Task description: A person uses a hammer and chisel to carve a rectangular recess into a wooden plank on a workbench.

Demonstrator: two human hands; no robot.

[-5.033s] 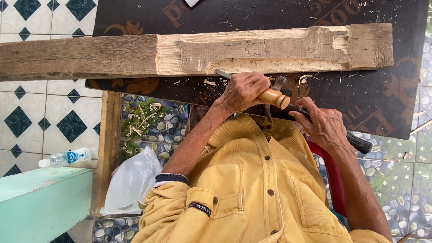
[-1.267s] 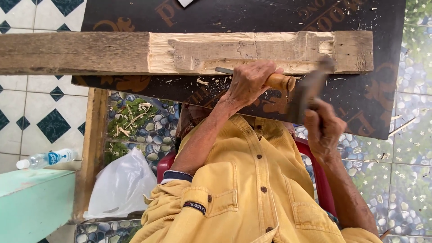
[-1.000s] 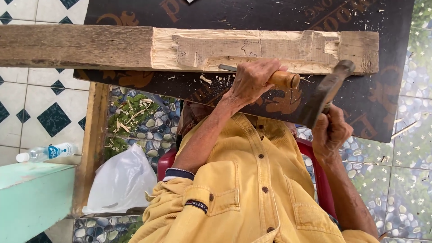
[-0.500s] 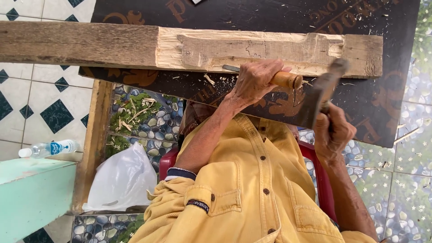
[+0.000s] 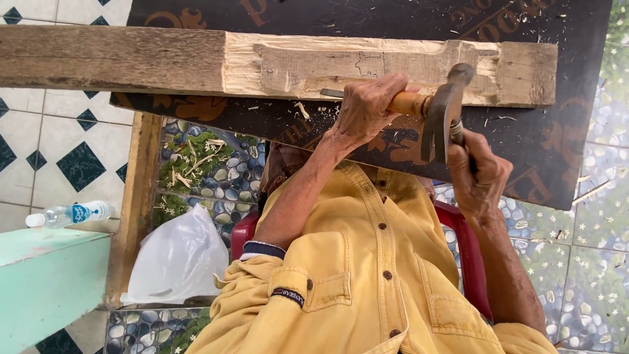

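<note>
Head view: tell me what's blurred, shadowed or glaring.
Head view: even daylight, no glare; the hammer head is slightly motion-blurred, while the left hand on the chisel and the carved beam are sharp; soft shadow under the beam on the dark board.

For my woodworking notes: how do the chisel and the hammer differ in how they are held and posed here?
The chisel lies sideways in the left hand, its blade on the wooden beam; the hammer stands upright in the right hand. The chisel has a pale wooden handle; the hammer head is dark metal. Each is gripped by one hand.
</note>
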